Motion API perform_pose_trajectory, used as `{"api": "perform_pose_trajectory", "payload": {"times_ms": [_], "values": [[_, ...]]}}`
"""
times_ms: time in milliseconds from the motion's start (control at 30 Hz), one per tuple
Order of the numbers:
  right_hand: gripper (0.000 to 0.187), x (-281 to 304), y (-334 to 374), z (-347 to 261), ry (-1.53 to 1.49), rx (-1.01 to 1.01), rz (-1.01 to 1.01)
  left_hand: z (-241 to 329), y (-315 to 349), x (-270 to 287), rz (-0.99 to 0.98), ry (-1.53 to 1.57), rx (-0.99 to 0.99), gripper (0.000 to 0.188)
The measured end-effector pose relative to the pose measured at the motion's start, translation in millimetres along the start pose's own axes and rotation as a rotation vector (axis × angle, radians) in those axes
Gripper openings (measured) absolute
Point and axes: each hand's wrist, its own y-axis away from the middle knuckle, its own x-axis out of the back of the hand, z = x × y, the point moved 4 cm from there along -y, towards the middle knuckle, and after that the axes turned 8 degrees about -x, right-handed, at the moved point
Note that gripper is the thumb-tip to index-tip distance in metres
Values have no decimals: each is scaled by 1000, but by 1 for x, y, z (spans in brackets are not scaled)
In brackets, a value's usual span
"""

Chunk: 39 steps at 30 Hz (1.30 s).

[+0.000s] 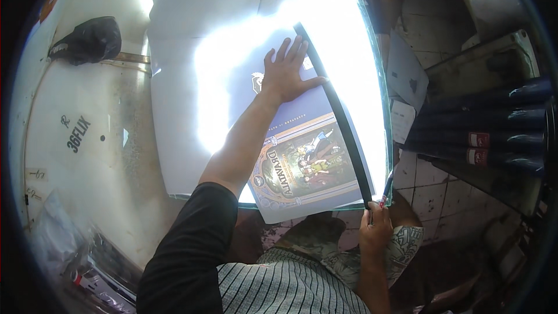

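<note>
A printed sheet (311, 168) with a purple cover design and a picture panel of drawn figures lies on the glass tabletop (174, 157). Along its right side runs a long dark straightedge (347, 134). My left hand (288, 75) rests flat with fingers spread, its fingertips and thumb reaching the straightedge's upper part. At the straightedge's near end, my right hand (376, 227) is closed. A slim, pen-like tool (386, 189) sticks up from its fingers; its exact kind is not clear. Part of the sheet's near edge hangs over the table edge.
Strong glare covers much of the glass. To the right lie dark blue rolls (482, 134) and loose papers (407, 72). On the left are a black plastic bag (87, 40) on a pale surface and clear plastic packs (99, 256). My knee (407, 215) is beside the near right corner.
</note>
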Motion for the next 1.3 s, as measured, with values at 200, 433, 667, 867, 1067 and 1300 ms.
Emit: {"api": "perform_pose_trajectory", "payload": {"times_ms": [200, 433, 667, 867, 1067, 1300], "values": [[27, -1, 0, -2, 40, 7, 26, 0, 1, 1, -21, 3, 4, 114], [27, -2, 1, -3, 38, -1, 25, -2, 3, -1, -13, 12, 14, 113], [29, 6, 4, -1, 51, -44, -1, 9, -1, -3, -6, 44, -10, 114], [32, 6, -4, -9, 35, -3, -13, -9, -2, -8, 135, 1, -68, 107], [36, 4, -2, -3, -4, -16, 0, 3, -5, -7, 84, -14, -47, 105], [29, 3, -1, -1, -70, -8, 31, 0, -5, -14, 94, -63, -58, 104]]}}
